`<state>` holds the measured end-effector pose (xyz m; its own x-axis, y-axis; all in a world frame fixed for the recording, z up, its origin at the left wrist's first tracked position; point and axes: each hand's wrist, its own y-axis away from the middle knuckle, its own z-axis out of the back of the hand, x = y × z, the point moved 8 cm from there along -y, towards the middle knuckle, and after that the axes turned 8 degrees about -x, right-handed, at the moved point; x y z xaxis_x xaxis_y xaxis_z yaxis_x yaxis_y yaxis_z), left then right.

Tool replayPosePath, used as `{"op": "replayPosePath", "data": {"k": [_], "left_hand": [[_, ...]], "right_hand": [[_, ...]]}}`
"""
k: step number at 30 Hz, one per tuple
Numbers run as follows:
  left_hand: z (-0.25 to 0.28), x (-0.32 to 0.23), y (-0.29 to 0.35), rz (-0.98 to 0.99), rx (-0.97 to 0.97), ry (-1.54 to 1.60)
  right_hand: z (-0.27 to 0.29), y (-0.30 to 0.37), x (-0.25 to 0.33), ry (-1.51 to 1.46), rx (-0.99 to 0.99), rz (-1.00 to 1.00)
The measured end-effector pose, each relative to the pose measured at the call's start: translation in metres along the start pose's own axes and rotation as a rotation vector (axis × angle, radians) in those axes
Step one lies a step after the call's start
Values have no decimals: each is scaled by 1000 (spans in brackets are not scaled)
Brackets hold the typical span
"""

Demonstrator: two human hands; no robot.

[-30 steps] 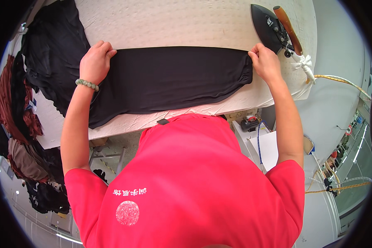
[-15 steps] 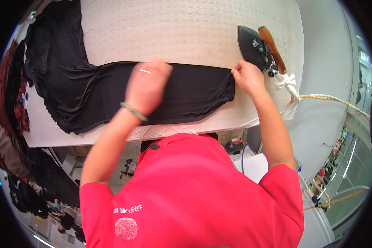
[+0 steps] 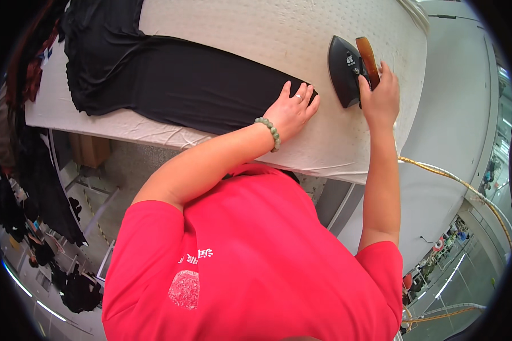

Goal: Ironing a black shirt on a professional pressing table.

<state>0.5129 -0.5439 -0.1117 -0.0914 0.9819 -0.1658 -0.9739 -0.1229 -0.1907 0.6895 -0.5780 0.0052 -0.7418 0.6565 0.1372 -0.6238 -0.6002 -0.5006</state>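
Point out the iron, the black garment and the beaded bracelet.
Iron (image 3: 342, 71): head view, on its dark, pointed body.
Black garment (image 3: 179, 78): head view, on the smooth middle of its cloth.
Beaded bracelet (image 3: 275, 132): head view, on its green beads.

Hands: 2 (left hand (image 3: 293, 113), right hand (image 3: 383, 101))
Tabletop (image 3: 227, 20): 1
Black garment (image 3: 193, 85) on tabletop: 1
Iron (image 3: 341, 71), toward tabletop's right edge: 1
Wooden handle (image 3: 366, 52) on iron: 1
Bead bracelet (image 3: 275, 133): 1, left wrist
Ring (image 3: 299, 96): 1, left hand
Red shirt (image 3: 284, 250): 1
Hoses (image 3: 438, 171) beyond tabletop's right edge: 2 made out, one yellowish, one white
Cardboard box (image 3: 91, 150), below tabletop's near edge: 1
Hanging garments (image 3: 46, 187) past tabletop's left edge: several; overlap prevents exact count
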Motion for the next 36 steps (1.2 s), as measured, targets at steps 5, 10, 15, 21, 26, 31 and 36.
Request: {"op": "replayPosePath", "data": {"k": [5, 10, 15, 21, 26, 31, 36], "left_hand": [[-4, -14, -1, -15, -34, -149], [1, -20, 0, 9, -76, -167], [-4, -18, 1, 28, -78, -124], [30, 20, 19, 8, -206, 156], [92, 235, 76, 417, -199, -61], [105, 381, 104, 377, 60, -1], [96, 400, 89, 306, 343, 105]], "right_hand": [[-63, -11, -18, 148, 564, -324], [-75, -29, 71, -202, 509, 220], [-89, -16, 144, -295, 647, 744], [-88, -9, 117, -33, 888, 762], [-78, -6, 100, -138, 863, 648], [-83, -2, 111, -140, 807, 603], [-83, -2, 129, -122, 787, 550]]}}
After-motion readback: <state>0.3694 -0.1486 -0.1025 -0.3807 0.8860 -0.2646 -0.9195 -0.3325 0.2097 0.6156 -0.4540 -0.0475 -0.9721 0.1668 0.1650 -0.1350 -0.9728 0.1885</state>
